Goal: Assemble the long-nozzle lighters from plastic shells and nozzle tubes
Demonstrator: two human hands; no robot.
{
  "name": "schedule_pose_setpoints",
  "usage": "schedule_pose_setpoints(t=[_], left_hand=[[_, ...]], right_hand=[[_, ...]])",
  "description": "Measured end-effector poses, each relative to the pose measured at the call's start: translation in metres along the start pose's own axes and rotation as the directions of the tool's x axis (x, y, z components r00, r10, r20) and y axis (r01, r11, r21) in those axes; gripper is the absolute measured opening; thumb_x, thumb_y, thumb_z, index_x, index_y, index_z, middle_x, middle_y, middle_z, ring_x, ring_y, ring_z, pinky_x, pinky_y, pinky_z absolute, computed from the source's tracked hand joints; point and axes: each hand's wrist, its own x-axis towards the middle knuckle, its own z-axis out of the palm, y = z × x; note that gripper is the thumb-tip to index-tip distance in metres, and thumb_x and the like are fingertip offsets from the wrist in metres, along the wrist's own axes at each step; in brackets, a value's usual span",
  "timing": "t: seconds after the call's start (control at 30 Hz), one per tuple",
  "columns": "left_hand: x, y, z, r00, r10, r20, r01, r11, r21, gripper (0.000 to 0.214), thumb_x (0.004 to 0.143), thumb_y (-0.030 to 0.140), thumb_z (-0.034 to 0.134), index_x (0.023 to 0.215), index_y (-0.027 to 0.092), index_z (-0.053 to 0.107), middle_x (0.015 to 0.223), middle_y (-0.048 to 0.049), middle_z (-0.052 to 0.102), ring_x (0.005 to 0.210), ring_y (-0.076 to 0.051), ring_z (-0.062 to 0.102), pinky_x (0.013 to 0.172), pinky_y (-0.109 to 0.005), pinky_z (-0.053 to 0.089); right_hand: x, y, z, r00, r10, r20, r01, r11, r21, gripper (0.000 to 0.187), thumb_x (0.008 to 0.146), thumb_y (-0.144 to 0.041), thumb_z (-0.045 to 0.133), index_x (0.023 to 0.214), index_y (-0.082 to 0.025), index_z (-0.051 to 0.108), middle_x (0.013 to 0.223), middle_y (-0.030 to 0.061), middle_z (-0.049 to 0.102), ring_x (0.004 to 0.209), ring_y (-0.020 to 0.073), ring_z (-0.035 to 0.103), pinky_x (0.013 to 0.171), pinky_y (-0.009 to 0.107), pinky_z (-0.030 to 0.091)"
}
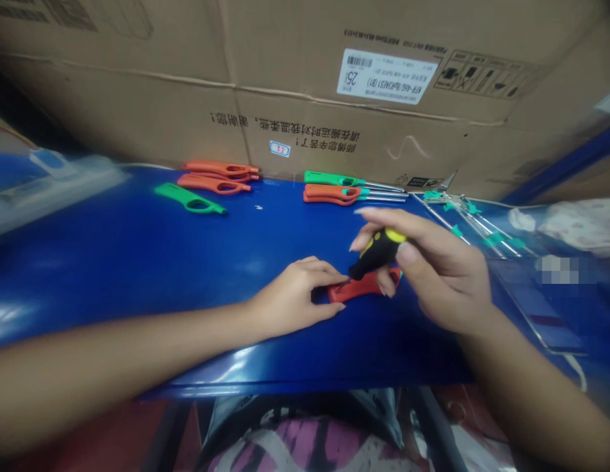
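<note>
My right hand (445, 278) grips a short black and yellow screwdriver (378, 254), tilted so that its tip points down and left. That tip meets the left end of a red gas lighter (364, 287) lying flat on the blue table. Around the same end, the thumb and fingers of my left hand (290, 298) close and pin it down. A bit of green shows at the lighter's right end, partly hidden behind my right-hand fingers. Whether the tip sits in a screw is too small to make out.
At the back left lie several red lighter handles (214, 185) and a green handle (187, 198). A green lighter (329, 178) and red lighters (332, 194) lie at back centre. Metal tubes with green parts (475, 223) and a phone (544, 308) are right. A cardboard box (285, 78) stands behind.
</note>
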Motion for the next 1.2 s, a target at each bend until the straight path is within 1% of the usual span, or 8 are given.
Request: schedule_pose_setpoints(t=[0.17,0.3,0.4,0.57,0.73,0.9,1.07,1.2], left_hand=[[0.0002,-0.0003,0.0003,1.0,0.012,0.007,-0.012,1.0,-0.003,0.03,0.083,0.02,0.075,0.113,0.018,0.073,0.105,-0.005,0.075,0.097,-0.02,0.067,0.091,-0.035,0.052],[-0.0002,0.0004,0.0001,1.0,0.008,-0.002,-0.008,1.0,0.0,0.026,0.083,0.021,0.076,0.109,0.017,0.074,0.104,-0.0052,0.074,0.096,-0.02,0.066,0.09,-0.035,0.052],[-0.0004,0.001,0.0,1.0,0.005,0.005,-0.005,1.0,0.001,0.025,0.084,0.02,0.075,0.108,0.018,0.073,0.105,-0.0054,0.074,0.097,-0.021,0.067,0.091,-0.035,0.052],[-0.0002,0.0005,0.0008,1.0,0.015,0.006,-0.015,1.0,0.014,0.029,0.084,0.021,0.075,0.113,0.016,0.071,0.106,-0.0067,0.074,0.098,-0.022,0.066,0.091,-0.037,0.051],[-0.0005,-0.0002,0.0018,1.0,0.013,-0.009,-0.012,1.0,0.013,0.026,0.083,0.021,0.077,0.108,0.015,0.072,0.101,-0.0056,0.072,0.094,-0.02,0.065,0.088,-0.034,0.051],[0.0001,0.002,0.0012,1.0,0.014,-0.001,-0.014,1.0,0.028,0.022,0.084,0.019,0.075,0.105,0.017,0.071,0.098,-0.0041,0.073,0.092,-0.02,0.066,0.086,-0.034,0.051],[0.0002,0.0022,0.0011,1.0,0.011,-0.007,-0.01,1.0,0.021,0.017,0.084,0.02,0.075,0.1,0.016,0.072,0.095,-0.0036,0.072,0.09,-0.019,0.065,0.085,-0.033,0.051],[0.0002,0.0017,0.0011,1.0,0.018,-0.003,-0.017,1.0,0.021,0.024,0.083,0.019,0.075,0.107,0.017,0.072,0.098,-0.0039,0.074,0.092,-0.02,0.066,0.087,-0.034,0.051]], right_hand=[[0.0004,-0.0009,0.0002,0.969,-0.201,-0.141,0.172,0.965,-0.195,0.029,0.088,-0.035,0.075,0.115,-0.028,0.073,0.079,0.003,0.065,0.068,0.0178,0.06,0.059,0.032,0.052],[-0.0013,-0.0028,-0.0002,1.0,-0.009,0.006,0.009,0.997,0.071,0.034,0.102,-0.029,0.051,0.133,-0.029,0.064,0.109,0.0076,0.071,0.069,0.0163,0.064,0.057,0.032,0.055],[0.0,-0.0014,0.0006,0.999,0.004,0.032,-0.011,0.973,0.229,0.029,0.098,-0.027,0.059,0.125,-0.03,0.069,0.1,0.0052,0.073,0.07,0.0173,0.065,0.057,0.032,0.055],[0.0022,0.0021,0.0015,0.962,-0.177,-0.209,0.147,0.977,-0.154,0.028,0.085,-0.024,0.077,0.113,-0.03,0.076,0.082,0.0033,0.068,0.073,0.0187,0.062,0.062,0.033,0.054],[-0.0008,0.0009,-0.0008,0.999,0.04,0.005,-0.041,0.996,0.073,0.037,0.102,-0.023,0.049,0.135,-0.03,0.063,0.109,0.0057,0.073,0.073,0.0161,0.065,0.064,0.033,0.056],[0.0011,0.0015,0.0,0.977,-0.143,-0.156,0.132,0.988,-0.077,0.027,0.083,-0.025,0.078,0.11,-0.027,0.076,0.084,0.0029,0.071,0.072,0.0166,0.062,0.062,0.029,0.053],[0.0,-0.0022,0.0009,1.0,-0.028,-0.009,0.029,0.995,0.101,0.033,0.1,-0.021,0.05,0.127,-0.027,0.068,0.109,0.0066,0.073,0.089,0.0197,0.069,0.077,0.036,0.057],[0.0005,-0.0012,0.002,0.984,-0.113,-0.135,0.112,0.994,-0.013,0.022,0.087,-0.02,0.072,0.109,-0.026,0.074,0.084,0.0032,0.071,0.073,0.0179,0.063,0.064,0.031,0.053]])
